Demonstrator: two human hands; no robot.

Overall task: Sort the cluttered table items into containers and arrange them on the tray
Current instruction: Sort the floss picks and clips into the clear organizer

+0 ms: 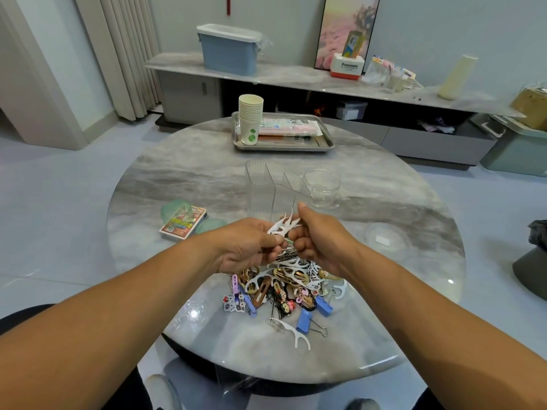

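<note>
Early in the sort, judging by the heap: both hands raised above the middle of the round marble counter (177, 179), left hand (248, 247) and right hand (319, 241) together pinching a small bunch of white floss picks (284, 227), fingers curled round the handles, heads fanned upward; unclear whether the thin dark pins just below the fingers are held too.

Directly beneath, toward the near edge, a mixed pile (284, 288) still unsorted: hair clips in gold, brown and purple, more floss picks, black hairpins, blue binder clips (313, 313); one loose floss pick (296, 335) lying apart, nearest the edge.

Beyond the hands, a clear divided organiser (266, 184) and a round glass jar (322, 187) side by side, both apparently empty, though transparency makes that hard to confirm; a clear lid (384, 239) lying flat toward the right edge.

At the far edge, a steel tray (284, 147) already carrying a stack of paper cups (250, 119) and flat pink packets (290, 125); at the left, a deck of playing cards (183, 223) resting on a green object, not yet placed.

Remaining, on this evidence: nearly all of the pile, then moving filled containers onto the tray.
</note>
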